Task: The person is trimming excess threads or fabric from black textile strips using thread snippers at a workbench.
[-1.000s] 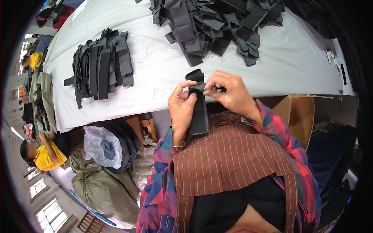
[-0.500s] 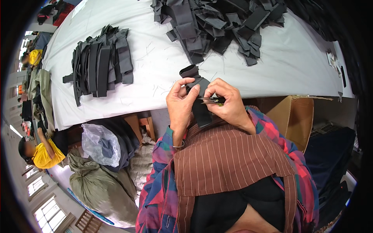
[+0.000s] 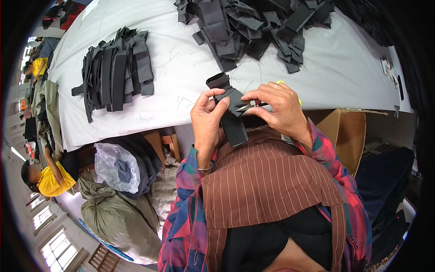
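My left hand point(image 3: 207, 119) pinches a dark grey fabric strip point(image 3: 234, 129) between thumb and fingers, just off the table's near edge. The strip's upper end curls into a loop, and its lower end hangs over my brown striped apron. Thread snips point(image 3: 254, 105) are in my right hand point(image 3: 282, 108), their pointed metal blades touching or very near the strip's right edge. Bits of yellow-green show behind the right fingers; most of the handle is hidden by them.
A neat row of dark strips point(image 3: 115, 75) lies at left on the white-covered table point(image 3: 176, 59). A loose heap of strips point(image 3: 253, 31) is at the far side. Below the edge are a cardboard box point(image 3: 351, 136) and a tied sack point(image 3: 113, 217). A person in yellow point(image 3: 54, 180) sits at left.
My right hand has shifted right and slightly up, its fingers now more extended around the snips. The blades point left at the strip. My left hand has moved slightly left, still pinching the strip.
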`<state>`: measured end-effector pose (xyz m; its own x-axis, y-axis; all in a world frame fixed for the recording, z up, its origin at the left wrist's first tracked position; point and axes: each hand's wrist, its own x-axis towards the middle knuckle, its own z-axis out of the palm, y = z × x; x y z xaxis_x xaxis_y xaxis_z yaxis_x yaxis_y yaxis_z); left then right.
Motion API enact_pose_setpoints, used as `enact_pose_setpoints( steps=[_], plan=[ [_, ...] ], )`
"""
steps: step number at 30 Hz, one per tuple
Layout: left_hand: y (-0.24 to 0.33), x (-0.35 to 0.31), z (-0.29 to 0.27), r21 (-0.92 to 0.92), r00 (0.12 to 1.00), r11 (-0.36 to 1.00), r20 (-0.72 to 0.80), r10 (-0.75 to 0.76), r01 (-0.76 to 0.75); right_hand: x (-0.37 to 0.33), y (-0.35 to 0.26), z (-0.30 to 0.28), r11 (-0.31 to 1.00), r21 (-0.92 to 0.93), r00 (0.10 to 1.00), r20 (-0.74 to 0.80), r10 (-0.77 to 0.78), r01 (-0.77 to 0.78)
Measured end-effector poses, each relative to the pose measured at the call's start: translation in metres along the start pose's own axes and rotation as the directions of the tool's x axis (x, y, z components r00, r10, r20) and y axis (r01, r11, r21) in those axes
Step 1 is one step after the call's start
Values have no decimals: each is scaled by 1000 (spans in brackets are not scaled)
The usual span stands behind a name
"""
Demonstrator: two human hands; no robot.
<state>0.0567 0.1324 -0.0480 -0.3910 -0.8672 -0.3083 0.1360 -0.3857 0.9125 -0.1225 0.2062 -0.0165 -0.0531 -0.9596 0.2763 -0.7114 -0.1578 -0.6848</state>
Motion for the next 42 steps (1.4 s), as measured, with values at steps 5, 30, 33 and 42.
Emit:
enact_pose_setpoints(
  steps=[5,30,33,42],
  plan=[
    [4,-2,7,19,1000,999,6,-29,29,-1,4,1,991,-54,992,16,-122,123],
    [0,-2,5,99,998,994,24,-55,52,-1,-1,-5,972,-69,971,111,-214,222],
    [2,-2,6,65,997,996,40,-71,68,1,-3,-5,957,-128,960,142,-242,260],
    [4,-8,5,-4,991,999,128,-41,42,4,-3,-1,992,-43,993,18,-119,120]
  ],
)
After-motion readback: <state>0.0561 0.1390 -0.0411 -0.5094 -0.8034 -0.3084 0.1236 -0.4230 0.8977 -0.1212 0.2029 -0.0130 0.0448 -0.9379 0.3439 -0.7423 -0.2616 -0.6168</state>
